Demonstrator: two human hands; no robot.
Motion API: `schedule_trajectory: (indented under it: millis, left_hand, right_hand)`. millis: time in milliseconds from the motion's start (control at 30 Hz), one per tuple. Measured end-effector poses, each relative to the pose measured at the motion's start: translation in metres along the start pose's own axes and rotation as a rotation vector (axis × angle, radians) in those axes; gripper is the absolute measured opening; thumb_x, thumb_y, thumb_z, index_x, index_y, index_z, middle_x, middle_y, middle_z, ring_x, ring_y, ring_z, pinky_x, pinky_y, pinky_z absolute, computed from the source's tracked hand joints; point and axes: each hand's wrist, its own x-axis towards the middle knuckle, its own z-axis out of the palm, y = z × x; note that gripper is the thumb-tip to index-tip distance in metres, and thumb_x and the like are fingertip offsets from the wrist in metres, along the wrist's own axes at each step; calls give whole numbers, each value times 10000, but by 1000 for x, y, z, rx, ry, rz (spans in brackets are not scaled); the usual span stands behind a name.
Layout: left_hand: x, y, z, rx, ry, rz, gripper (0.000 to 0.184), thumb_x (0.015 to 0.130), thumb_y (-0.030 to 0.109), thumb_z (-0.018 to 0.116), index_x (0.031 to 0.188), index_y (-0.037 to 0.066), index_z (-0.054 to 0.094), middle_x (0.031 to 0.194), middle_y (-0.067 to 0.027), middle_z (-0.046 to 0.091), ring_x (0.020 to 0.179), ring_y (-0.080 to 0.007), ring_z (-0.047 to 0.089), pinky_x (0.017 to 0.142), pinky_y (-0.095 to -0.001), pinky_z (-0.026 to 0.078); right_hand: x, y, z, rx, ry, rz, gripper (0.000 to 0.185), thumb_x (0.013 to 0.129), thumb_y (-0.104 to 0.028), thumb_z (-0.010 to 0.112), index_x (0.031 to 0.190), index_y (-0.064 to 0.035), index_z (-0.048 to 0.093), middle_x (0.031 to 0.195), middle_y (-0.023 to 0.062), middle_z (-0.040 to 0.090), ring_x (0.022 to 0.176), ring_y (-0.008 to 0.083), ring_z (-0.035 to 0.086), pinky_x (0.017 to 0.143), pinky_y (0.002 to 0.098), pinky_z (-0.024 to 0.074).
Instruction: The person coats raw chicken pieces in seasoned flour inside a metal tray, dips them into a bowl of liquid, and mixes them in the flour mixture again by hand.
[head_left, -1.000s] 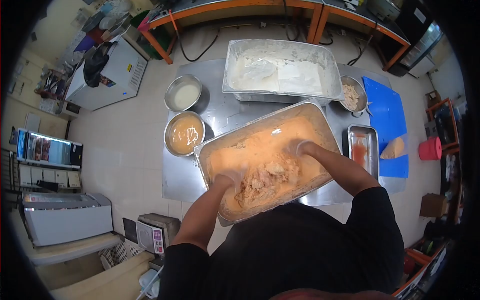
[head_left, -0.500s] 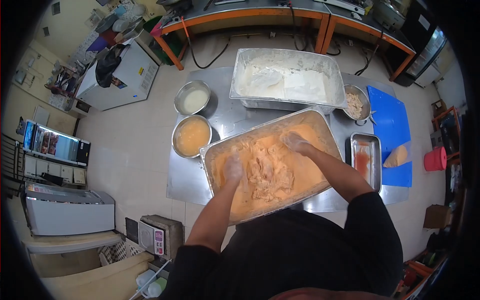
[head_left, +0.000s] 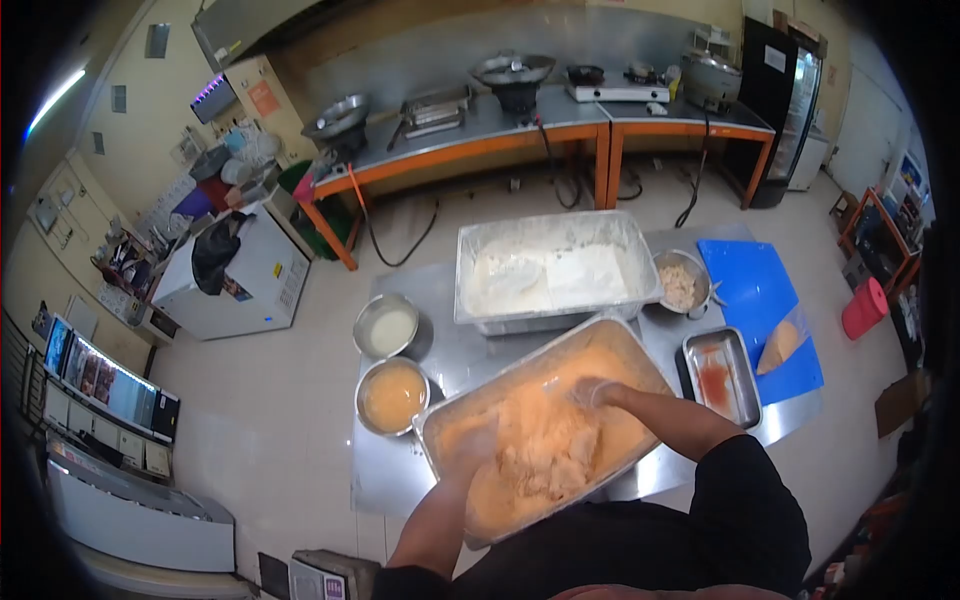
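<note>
A deep metal tray (head_left: 636, 338) tilts across the near side of the steel table, filled with orange seasoned flour (head_left: 620, 360). Flour-coated pieces that look like raw chicken (head_left: 555, 455) lie heaped in its middle. At the left of the heap is my left hand (head_left: 477, 447), dusted with flour and smeared by motion. My right hand (head_left: 597, 392) is down in the flour at the upper right of the heap, its fingertips partly hidden. Whether either hand grips anything cannot be made out.
Behind the tray stands a second metal tray of white flour (head_left: 560, 275). Bowls of pale liquid (head_left: 388, 330) and orange liquid (head_left: 393, 397) sit left. To the right are a bowl of pale pieces (head_left: 680, 284), a shallow pan (head_left: 722, 378) and a blue board (head_left: 750, 290) with a bag (head_left: 780, 348).
The camera view has tipped upward, showing more of the back counter. Loose orange flour now covers more of the chicken heap. My right hand has moved closer to the heap.
</note>
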Motion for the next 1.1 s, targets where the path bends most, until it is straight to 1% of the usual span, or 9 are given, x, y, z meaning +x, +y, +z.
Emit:
schedule_trajectory:
  millis: [267, 467, 567, 667, 733, 833, 933, 1000, 1100]
  left_hand:
    - [43, -6, 92, -277, 295, 123, 694, 1000, 457, 370, 1502, 3, 217, 1366, -237, 511, 1258, -368, 490, 1059, -436, 372]
    - [72, -62, 36, -107, -89, -91, 659, 987, 372, 452, 1510, 51, 213, 1258, -238, 549, 1136, -373, 543, 963, -442, 431]
    - [46, -84, 106, 503, -45, 322, 570, 973, 219, 487, 1500, 113, 298, 1098, -181, 626, 928, -324, 618, 815, -416, 494]
    - [30, -25, 128, -576, -69, -120, 492, 962, 236, 489, 1425, 84, 422, 1082, -189, 615, 935, -293, 591, 804, -389, 487]
    - [94, -75, 129, 15, -36, 162, 386, 940, 179, 522, 1289, 20, 481, 1161, -212, 605, 1022, -343, 579, 848, -418, 492]
    - [75, -50, 122, -706, 51, 132, 385, 944, 340, 515, 1186, 51, 593, 1043, -101, 627, 1025, -232, 556, 879, -403, 462]
    - [30, -23, 54, -66, 507, 665, 296, 955, 181, 460, 1145, 7, 607, 1137, -234, 624, 1031, -348, 621, 928, -491, 456]
    - [28, -22, 22, 186, 426, -63, 284, 959, 138, 420, 973, 14, 675, 816, -187, 667, 822, -295, 660, 749, -452, 505]
    - [54, -10, 3, 125, 485, -70, 510, 1017, 375, 301, 1181, -18, 581, 984, -274, 666, 915, -392, 653, 835, -502, 482]
  right_hand:
    - [9, -76, 50, 1595, -182, -207, 470, 987, -391, 526, 1341, -83, 505, 1359, 80, 525, 1223, 222, 509, 1014, 410, 427]
    - [-59, -32, -37, 171, -26, -34, 461, 989, -441, 458, 1260, -88, 578, 1346, 163, 545, 1237, 292, 521, 998, 410, 428]
    - [-33, -33, 23, 675, 86, -5, 454, 983, -428, 468, 1266, -92, 579, 1341, 183, 541, 1255, 333, 490, 1041, 421, 376]
    - [30, -41, 59, 922, 77, -159, 513, 984, -440, 483, 1350, -80, 509, 1379, 139, 503, 1261, 284, 462, 1080, 426, 332]
    - [37, -55, 66, 1307, 68, -212, 518, 984, -415, 506, 1359, -58, 482, 1373, 103, 479, 1205, 227, 463, 1037, 401, 369]
    - [27, -57, 60, 1438, 221, -233, 441, 980, -366, 527, 1290, -52, 540, 1315, 106, 536, 1158, 221, 497, 989, 386, 407]
    - [25, -27, 25, 822, 520, -444, 322, 979, -277, 505, 1198, -69, 615, 1127, 96, 642, 1027, 232, 570, 979, 403, 429]
    - [18, 5, 24, 542, 814, -352, 324, 987, -314, 480, 1217, -127, 609, 1128, 140, 645, 1056, 273, 590, 944, 413, 450]
    - [-51, -51, -78, 598, 364, 285, 317, 952, -308, 505, 1017, -37, 656, 957, 141, 667, 885, 285, 603, 786, 417, 477]
